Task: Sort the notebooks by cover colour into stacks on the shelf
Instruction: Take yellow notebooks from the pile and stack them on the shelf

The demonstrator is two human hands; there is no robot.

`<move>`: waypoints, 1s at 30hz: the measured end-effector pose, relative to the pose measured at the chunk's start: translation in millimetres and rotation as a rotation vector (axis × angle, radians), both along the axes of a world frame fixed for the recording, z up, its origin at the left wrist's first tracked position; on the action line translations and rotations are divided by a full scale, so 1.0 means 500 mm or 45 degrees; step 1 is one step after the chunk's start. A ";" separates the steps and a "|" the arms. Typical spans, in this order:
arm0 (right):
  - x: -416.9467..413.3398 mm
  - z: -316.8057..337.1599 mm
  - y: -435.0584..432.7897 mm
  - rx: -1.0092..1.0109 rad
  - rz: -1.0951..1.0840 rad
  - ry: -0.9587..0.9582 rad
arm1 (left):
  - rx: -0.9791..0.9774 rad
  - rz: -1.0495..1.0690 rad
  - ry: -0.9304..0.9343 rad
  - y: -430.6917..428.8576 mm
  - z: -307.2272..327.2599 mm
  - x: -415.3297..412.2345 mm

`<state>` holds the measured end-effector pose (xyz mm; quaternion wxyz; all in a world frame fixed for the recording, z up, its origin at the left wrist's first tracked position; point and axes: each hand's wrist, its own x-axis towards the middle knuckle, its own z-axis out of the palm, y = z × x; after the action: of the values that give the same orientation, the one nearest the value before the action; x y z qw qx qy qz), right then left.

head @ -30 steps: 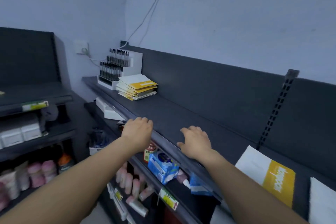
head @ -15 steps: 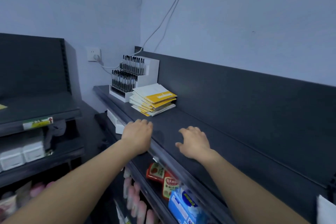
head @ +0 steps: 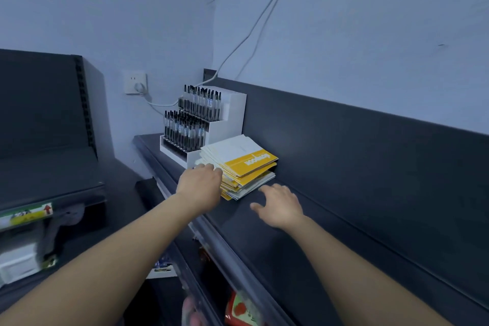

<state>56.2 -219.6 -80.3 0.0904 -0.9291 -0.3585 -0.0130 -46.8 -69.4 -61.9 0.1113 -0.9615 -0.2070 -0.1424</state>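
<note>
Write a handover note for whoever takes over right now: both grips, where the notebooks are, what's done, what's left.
Left grip: fingers at the near-left corner of the notebook stack; unclear whether it holds a notebook.
Right grip: open, fingers spread, over the bare shelf just right of the stack.
Notebooks: one uneven pile, yellow-and-white covers, beside the pen display.
Done: no separate colour stacks in view.
Left: split the pile by cover colour into stacks along the shelf.
</note>
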 end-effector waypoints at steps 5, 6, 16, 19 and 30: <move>0.050 -0.004 0.088 0.132 -0.047 0.034 | -0.018 -0.036 -0.023 0.086 0.017 0.067; 0.060 -0.005 0.104 0.159 -0.058 0.028 | -0.022 -0.043 -0.035 0.102 0.019 0.082; 0.132 -0.012 0.227 0.208 -0.234 0.184 | -0.119 -0.085 0.057 0.249 0.018 0.220; 0.136 -0.013 0.245 0.212 -0.233 0.174 | -0.203 -0.101 0.046 0.274 0.011 0.246; 0.132 -0.008 0.262 0.406 -0.110 0.232 | -0.440 -0.053 -0.287 0.312 -0.001 0.250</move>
<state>122.0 -88.6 -84.1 0.2678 -0.9148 -0.3021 0.0108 78.4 86.5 -62.5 -0.0820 -0.9483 -0.2196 -0.2137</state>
